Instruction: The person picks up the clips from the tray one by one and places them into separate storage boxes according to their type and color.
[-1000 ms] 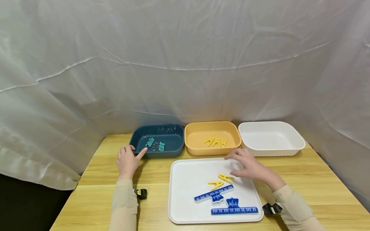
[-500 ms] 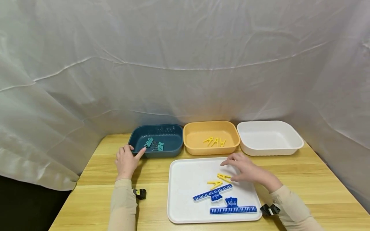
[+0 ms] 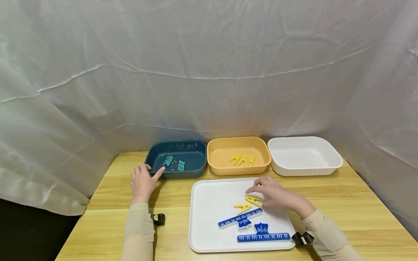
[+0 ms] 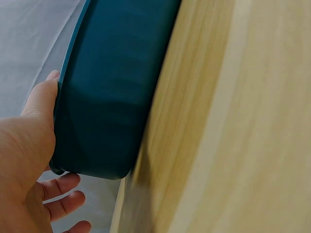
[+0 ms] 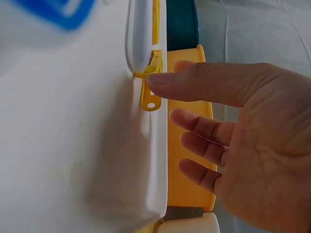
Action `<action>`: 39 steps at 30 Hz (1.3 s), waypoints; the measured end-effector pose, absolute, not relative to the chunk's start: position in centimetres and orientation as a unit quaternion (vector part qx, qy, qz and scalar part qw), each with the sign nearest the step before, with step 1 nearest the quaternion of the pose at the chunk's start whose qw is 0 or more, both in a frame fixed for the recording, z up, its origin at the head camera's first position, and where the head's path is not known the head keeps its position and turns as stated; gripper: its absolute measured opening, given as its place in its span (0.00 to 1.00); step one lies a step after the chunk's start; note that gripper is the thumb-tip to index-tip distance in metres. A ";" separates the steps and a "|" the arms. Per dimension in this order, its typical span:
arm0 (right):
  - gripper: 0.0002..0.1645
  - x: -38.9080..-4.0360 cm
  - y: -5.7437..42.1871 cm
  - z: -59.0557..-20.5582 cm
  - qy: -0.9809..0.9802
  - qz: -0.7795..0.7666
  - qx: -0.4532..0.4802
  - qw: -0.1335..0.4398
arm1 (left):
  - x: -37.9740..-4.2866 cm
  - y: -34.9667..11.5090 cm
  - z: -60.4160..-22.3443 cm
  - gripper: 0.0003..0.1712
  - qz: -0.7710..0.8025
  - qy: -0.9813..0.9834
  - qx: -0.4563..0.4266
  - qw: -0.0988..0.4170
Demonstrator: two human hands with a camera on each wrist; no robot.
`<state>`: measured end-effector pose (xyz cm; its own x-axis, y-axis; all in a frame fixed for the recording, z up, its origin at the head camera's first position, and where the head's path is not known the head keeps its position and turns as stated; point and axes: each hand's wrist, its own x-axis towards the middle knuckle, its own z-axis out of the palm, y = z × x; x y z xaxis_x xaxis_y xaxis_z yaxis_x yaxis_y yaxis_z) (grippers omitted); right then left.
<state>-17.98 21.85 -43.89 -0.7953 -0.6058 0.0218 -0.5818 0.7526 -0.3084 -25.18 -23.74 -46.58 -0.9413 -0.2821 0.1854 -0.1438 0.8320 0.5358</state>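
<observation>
My left hand (image 3: 142,183) rests at the near left corner of a dark blue bin (image 3: 196,173), thumb along the rim and other fingers loosely bent by its end. Inside are teal binder clips (image 3: 168,161). My right hand (image 3: 272,194) is over a white tray (image 3: 209,195), thumb and fingers apart around a yellow clothespin (image 3: 253,200). In the right wrist view the thumb overlaps that clothespin (image 5: 151,92). Another yellow clothespin (image 3: 243,208) lies beside it. Nearer me on the tray are two blue sheet music clips (image 3: 241,218) with piano-key patterns.
An orange bin (image 3: 240,170) stands beside the blue one, with three yellow clothespins (image 3: 243,160) inside. To its right is a white bin (image 3: 305,171). A pale curtain (image 3: 209,101) hangs behind the wooden table (image 3: 173,232).
My right hand has moved left and toward me, from the tray's far edge to the yellow clothespin. The left hand stays at the blue bin. The whole view has shifted slightly.
</observation>
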 end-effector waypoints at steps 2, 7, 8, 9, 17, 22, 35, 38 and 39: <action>0.37 -17.9 21.7 -43.9 0.934 -0.148 -0.322 0.040 | -25.2 -23.7 -46.5 0.42 -0.267 -0.949 0.112 0.127; 0.38 -17.9 21.6 -43.9 0.933 -0.134 -0.332 0.040 | -25.1 -23.7 -46.4 0.42 -0.271 -0.948 0.113 0.126; 0.38 -17.9 21.6 -43.9 0.933 -0.132 -0.333 0.040 | -25.1 -23.6 -46.4 0.41 -0.271 -0.947 0.114 0.127; 0.38 -17.9 21.6 -43.9 0.933 -0.129 -0.334 0.042 | -25.1 -23.6 -46.4 0.41 -0.272 -0.947 0.114 0.128; 0.38 -18.0 21.5 -44.0 0.933 -0.116 -0.337 0.045 | -25.1 -23.6 -46.4 0.41 -0.272 -0.947 0.114 0.128; 0.37 -17.9 21.4 -43.9 0.936 -0.121 -0.328 0.041 | -25.1 -23.7 -46.5 0.41 -0.271 -0.947 0.115 0.129; 0.36 -18.2 21.5 -44.3 0.961 -0.136 -0.233 0.065 | -25.1 -23.7 -46.5 0.40 -0.270 -0.947 0.113 0.131; 0.36 -18.3 21.5 -44.4 0.963 -0.129 -0.230 0.062 | -25.1 -23.7 -46.5 0.40 -0.271 -0.947 0.112 0.131; 0.37 -18.3 21.6 -44.4 0.963 -0.127 -0.229 0.062 | -25.1 -23.7 -46.5 0.40 -0.271 -0.947 0.112 0.131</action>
<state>-18.28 21.55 -44.38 -0.8878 -0.4562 -0.0611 -0.4248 0.8633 -0.2724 -25.10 -23.68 -46.50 -0.9405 -0.2838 0.1868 -0.1419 0.8278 0.5428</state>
